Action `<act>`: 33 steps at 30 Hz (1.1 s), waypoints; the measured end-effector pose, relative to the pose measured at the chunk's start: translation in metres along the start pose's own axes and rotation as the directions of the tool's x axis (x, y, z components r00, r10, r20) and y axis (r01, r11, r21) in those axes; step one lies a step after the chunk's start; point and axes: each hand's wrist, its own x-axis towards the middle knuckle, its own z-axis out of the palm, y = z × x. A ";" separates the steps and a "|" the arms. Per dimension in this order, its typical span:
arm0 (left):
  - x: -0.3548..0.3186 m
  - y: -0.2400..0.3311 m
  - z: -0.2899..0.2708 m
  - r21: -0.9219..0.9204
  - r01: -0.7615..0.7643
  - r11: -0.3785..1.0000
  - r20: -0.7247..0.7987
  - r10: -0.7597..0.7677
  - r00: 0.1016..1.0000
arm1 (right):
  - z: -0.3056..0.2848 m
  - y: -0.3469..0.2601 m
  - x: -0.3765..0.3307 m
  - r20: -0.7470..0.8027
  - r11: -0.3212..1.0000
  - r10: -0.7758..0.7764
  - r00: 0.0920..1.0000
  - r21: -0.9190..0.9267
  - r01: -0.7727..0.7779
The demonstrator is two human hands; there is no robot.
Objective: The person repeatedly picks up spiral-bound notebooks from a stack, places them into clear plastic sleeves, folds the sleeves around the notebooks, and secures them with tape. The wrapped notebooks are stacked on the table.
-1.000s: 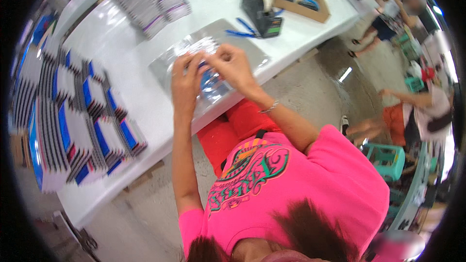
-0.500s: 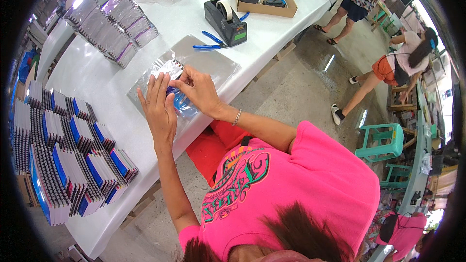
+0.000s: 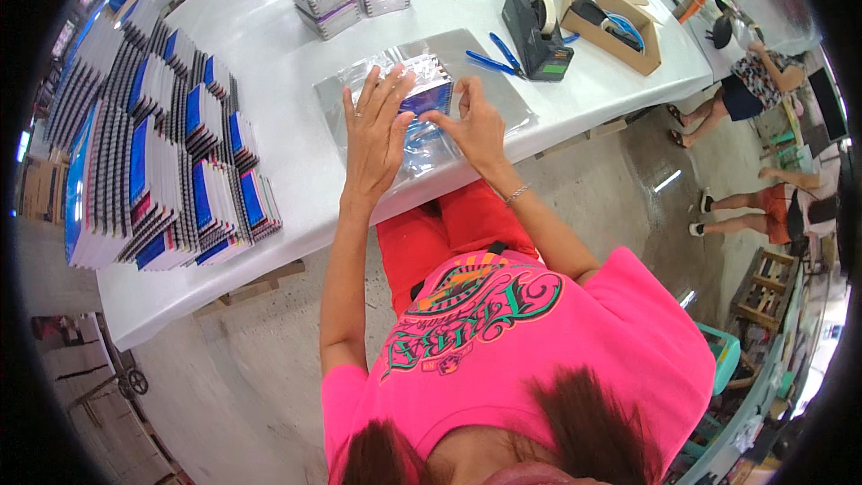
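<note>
While the stacked spiral notebooks (image 3: 153, 171) wait at the far left of the white tabletop (image 3: 269, 45), the left hand (image 3: 375, 130) lies open and flat on a clear plastic sleeve (image 3: 415, 117) holding a blue booklet — light, slippery, crinkly film, best pinned by its edges. The right hand (image 3: 471, 126) pinches the sleeve's near edge; a tape dispenser (image 3: 537, 34) stands further right.

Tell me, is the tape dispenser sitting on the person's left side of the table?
No, the tape dispenser stands to the right, beyond the right hand.
</note>
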 end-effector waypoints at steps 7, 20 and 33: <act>-0.031 -0.019 0.021 -0.472 0.231 0.851 -0.288 -0.396 0.872 | -0.026 0.006 0.054 0.062 0.909 -0.341 0.938 0.275 0.312; -0.073 -0.032 0.000 -0.301 0.510 0.806 -0.393 -0.592 0.704 | -0.029 -0.053 0.167 0.836 0.821 -0.496 0.234 0.363 0.442; -0.070 -0.023 0.003 -0.265 0.473 0.840 -0.470 -0.541 0.697 | -0.018 -0.088 0.394 0.013 0.589 -0.806 0.592 0.106 0.801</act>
